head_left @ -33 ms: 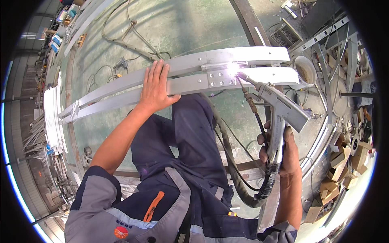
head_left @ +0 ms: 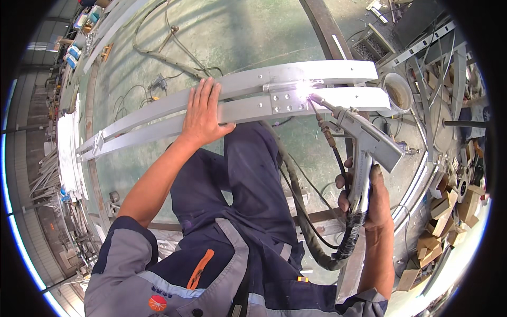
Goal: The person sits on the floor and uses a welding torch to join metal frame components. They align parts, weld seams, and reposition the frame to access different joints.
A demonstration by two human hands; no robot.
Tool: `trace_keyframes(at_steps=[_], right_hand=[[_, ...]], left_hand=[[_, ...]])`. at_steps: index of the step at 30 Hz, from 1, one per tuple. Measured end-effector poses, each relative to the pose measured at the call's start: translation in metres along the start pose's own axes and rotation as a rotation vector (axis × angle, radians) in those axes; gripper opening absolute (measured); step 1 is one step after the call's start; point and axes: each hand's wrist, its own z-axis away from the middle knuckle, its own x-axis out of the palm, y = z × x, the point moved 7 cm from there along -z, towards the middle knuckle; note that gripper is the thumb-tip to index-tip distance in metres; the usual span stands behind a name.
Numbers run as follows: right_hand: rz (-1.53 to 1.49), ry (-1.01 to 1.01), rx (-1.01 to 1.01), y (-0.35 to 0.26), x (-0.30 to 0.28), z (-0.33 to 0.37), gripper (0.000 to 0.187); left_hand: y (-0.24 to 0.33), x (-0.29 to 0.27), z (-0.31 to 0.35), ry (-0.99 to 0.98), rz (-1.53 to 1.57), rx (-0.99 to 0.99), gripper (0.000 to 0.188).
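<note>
My left hand (head_left: 201,113) lies flat across two long pale metal bars (head_left: 248,108), its fingers stretched over the far bar and its thumb along the near one. My right hand (head_left: 369,198) is wrapped round the grip of a silver welding torch (head_left: 363,132). The torch's nozzle reaches up and left to a bright white-violet arc (head_left: 303,89) between the bars. Beside the glare, a plate with several round holes (head_left: 285,103) sits on the near bar. A thin rod or tube (head_left: 280,86) lies along the gap. The glare hides the exact contact point.
A thick cable (head_left: 303,222) hangs from the torch's handle and loops past my knees. Steel beams (head_left: 322,26) form the supporting frame. A white bucket (head_left: 397,92) stands beyond the bars' right end. Cardboard boxes (head_left: 438,216) are piled at right, and a hose (head_left: 158,55) lies on the floor.
</note>
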Motion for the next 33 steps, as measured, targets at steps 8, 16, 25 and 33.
trace_keyframes(at_steps=[8, 16, 25, 33], right_hand=[[0.023, 0.003, 0.002, 0.001, -0.002, 0.005, 0.077], [0.029, 0.023, 0.016, 0.006, -0.004, 0.013, 0.079], [0.055, 0.05, -0.005, 0.007, -0.003, 0.025, 0.08], [0.046, 0.038, -0.007, 0.015, -0.005, 0.03, 0.078]], left_hand=[[0.0, 0.0, 0.0, 0.008, -0.001, 0.004, 0.114], [0.0, 0.001, 0.0, -0.001, -0.005, -0.005, 0.115], [0.001, 0.001, -0.002, -0.018, -0.013, -0.008, 0.115], [-0.001, 0.004, -0.001, -0.023, -0.014, -0.013, 0.116]])
